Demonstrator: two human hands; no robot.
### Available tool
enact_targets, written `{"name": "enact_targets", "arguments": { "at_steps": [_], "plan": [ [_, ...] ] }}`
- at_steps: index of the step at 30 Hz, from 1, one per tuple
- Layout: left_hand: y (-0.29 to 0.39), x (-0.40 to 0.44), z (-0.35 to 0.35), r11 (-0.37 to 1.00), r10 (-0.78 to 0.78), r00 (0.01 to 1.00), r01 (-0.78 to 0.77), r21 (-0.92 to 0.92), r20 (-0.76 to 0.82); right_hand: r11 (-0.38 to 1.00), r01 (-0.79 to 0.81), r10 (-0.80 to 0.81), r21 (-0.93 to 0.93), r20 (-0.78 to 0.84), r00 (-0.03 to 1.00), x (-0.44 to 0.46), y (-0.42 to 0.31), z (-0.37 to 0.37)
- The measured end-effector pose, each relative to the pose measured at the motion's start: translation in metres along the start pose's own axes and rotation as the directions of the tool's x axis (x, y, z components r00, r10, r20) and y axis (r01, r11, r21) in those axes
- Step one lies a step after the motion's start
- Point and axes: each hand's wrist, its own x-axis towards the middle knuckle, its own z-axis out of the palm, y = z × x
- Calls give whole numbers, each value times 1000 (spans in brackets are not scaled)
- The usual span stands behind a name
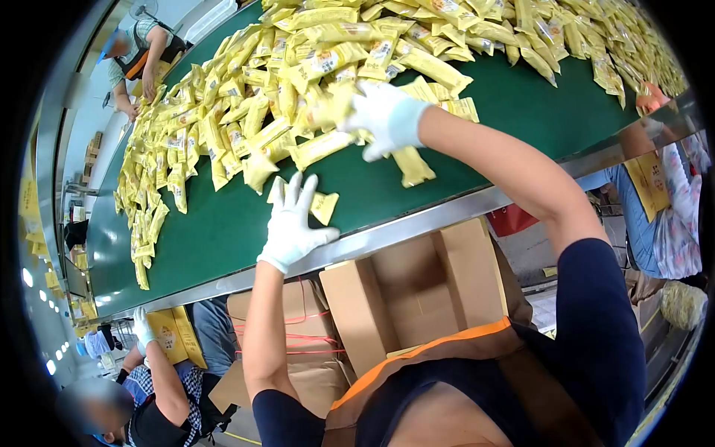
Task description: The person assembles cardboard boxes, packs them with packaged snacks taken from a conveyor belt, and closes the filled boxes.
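My left hand (293, 223), in a white glove, lies with its fingers spread near the belt's front edge. Its fingertips rest at a yellow packet (324, 208), which they partly cover. My right hand (387, 123), gloved as well, is at the near side of the heap of yellow packets (298, 67). Motion smears its fingers, and blurred packets lie against them, so a grip cannot be made out. Just under my right wrist, one packet (413, 167) lies on the green belt (238, 238).
Below the belt's metal edge (387, 237) stands an open cardboard box (413, 290), in front of my body. A co-worker (145, 56) handles packets at the far left. Another person (160, 387) with a yellow carton (175, 335) is at the lower left; a further hand (652, 98) touches packets at right.
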Motion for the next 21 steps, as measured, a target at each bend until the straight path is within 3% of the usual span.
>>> {"name": "enact_targets", "arguments": {
  "at_steps": [1, 2, 3, 4, 6, 8, 10, 11, 13, 14, 15, 16, 18, 20, 21],
  "plan": [
    [-4, -4, -6, 999, 40, 997, -41, 21, 63, 996, 68, -71, -49, -77, 995, -17, -1, 5],
    [-8, -9, -12, 996, 72, 989, -78, 43, 130, 996, 84, -83, 25, -33, 996, -32, 2, 6],
    [-7, -13, -19, 990, 49, 989, -67, 122, 139, 994, 103, -104, -25, -69, 992, -48, 10, 11],
    [-12, -19, -15, 975, 65, 998, -63, 213, -3, 990, 121, -128, -76, -100, 987, -63, 21, 17],
    [-16, -25, -16, 966, 5, 998, 12, 257, -64, 970, -2, -50, -244, -205, 977, -91, 42, 19],
    [-11, -30, -12, 993, 30, 973, -2, 119, -228, 972, -126, -1, -200, -536, 844, -119, 48, 17],
    [-1, -31, -11, 994, 4, 939, -43, -105, -344, 972, -196, 231, 133, -719, 656, -149, 47, 25],
    [10, -29, -13, 960, -35, 908, -85, -265, -418, 928, -302, 370, 219, -643, 671, -162, 43, 33],
    [32, -12, -21, 931, -48, 867, -141, -336, -496, 783, -518, 622, 344, -452, 640, -182, 39, 59],
    [42, 0, -23, 917, -73, 865, -137, -375, -496, 823, -535, 534, 191, -583, 612, -182, 38, 76],
    [58, 13, -26, 947, 53, 839, -214, -240, -542, 821, -552, 524, 144, -574, 629, -181, 34, 74],
    [73, 28, -26, 960, 133, 867, -233, -153, -481, 821, -563, 510, 96, -568, 646, -174, 28, 70],
    [97, 53, -23, 943, 285, 944, -307, -126, -165, 842, -539, 493, 17, -428, 758, -157, 19, 59],
    [107, 73, -6, 856, 505, 860, -510, -86, -76, 857, -515, 466, -1, -425, 776, -138, 26, 72],
    [110, 78, -1, 841, 524, 843, -535, -83, -124, 875, -479, 456, 73, -458, 763, -140, 31, 70]
  ]
}}
